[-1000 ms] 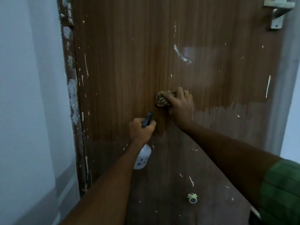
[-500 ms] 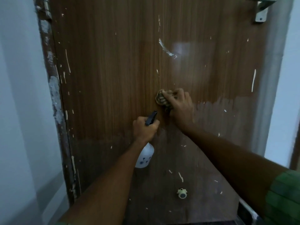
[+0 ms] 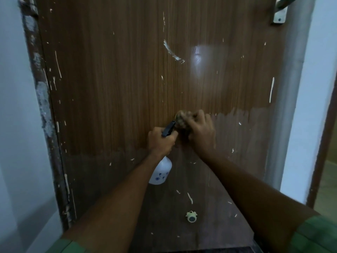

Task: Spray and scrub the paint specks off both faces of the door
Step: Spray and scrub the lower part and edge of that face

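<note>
Left hand point(image 3: 160, 141) gripped round the neck of the spray bottle point(image 3: 160, 173), long axis upright with white body hanging below the fist and black nozzle aimed up and right at the scrub pad point(image 3: 182, 121). Just beside it, right hand point(image 3: 201, 133) curled on that pad, pressed flat against the brown door point(image 3: 113, 88) mid-panel. White paint specks point(image 3: 173, 52) scattered around, small frog-shaped knob point(image 3: 191, 216) low on the door, metal latch point(image 3: 280, 10) at top right.
</note>
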The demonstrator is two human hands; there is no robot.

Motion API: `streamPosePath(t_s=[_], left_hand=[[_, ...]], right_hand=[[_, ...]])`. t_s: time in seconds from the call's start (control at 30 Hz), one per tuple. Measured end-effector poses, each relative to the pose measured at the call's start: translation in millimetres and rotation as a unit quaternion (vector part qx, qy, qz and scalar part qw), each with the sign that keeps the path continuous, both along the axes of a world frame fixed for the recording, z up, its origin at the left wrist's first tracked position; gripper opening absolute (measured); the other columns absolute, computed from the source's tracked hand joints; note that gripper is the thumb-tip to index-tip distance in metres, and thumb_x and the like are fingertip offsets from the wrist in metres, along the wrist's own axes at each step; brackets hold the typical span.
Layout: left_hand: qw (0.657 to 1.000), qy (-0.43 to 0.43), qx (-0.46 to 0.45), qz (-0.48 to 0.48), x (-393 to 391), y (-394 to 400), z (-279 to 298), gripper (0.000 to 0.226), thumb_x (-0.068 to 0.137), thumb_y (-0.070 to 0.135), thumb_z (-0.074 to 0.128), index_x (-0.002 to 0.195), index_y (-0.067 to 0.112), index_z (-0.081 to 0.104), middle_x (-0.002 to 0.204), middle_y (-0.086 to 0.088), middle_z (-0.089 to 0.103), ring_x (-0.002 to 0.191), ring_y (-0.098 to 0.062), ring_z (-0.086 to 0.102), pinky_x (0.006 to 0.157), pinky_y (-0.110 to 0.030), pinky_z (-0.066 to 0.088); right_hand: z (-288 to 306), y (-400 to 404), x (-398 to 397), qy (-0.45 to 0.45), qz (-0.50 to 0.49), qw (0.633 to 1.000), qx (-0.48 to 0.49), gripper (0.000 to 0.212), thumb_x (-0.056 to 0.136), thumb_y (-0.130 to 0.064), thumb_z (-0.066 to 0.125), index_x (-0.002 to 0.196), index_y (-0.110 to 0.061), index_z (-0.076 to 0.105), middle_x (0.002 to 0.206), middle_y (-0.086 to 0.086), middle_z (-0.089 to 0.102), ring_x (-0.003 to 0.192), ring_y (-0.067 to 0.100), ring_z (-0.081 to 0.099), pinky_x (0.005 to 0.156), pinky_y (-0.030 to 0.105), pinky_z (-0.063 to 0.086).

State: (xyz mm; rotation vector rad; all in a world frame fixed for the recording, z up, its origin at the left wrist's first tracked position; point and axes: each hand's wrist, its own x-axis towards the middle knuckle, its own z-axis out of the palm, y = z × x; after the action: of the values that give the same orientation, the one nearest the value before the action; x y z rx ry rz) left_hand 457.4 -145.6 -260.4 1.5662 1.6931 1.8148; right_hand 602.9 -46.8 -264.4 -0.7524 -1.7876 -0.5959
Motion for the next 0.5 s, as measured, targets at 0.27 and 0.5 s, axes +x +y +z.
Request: streamPosePath(t_s=[0.27,0.5], left_hand=[[1.0,0.011,-0.007,-0.012,21,6,1,0.026,0.096,0.018,0.07,0.075,0.003,0.072,0.062,-0.007,0.069,0.039,-0.006,0.055,0.04,-0.022,0.042],[0.999,0.03,-0.014,-0.027,41,17,-6,0.028,0.097,0.02,0.071,0.07,0.014,0.069,0.059,-0.004,0.067,0.041,-0.008,0.056,0.044,-0.025,0.044]], right_hand=[[23,8,20,0.081,-0.02,0.996,-0.025,0.059,0.085,-0.017,0.076,0.138,-0.025,0.055,0.134,0.013,0.048,0.11,0.031,0.05,0.072,0.039,0.053],[-48,8,48,-0.118,0.003,0.993,-0.01,0.062,0.085,-0.036,0.077,0.141,-0.029,0.052,0.138,0.014,0.049,0.112,0.033,0.051,0.072,0.042,0.053]])
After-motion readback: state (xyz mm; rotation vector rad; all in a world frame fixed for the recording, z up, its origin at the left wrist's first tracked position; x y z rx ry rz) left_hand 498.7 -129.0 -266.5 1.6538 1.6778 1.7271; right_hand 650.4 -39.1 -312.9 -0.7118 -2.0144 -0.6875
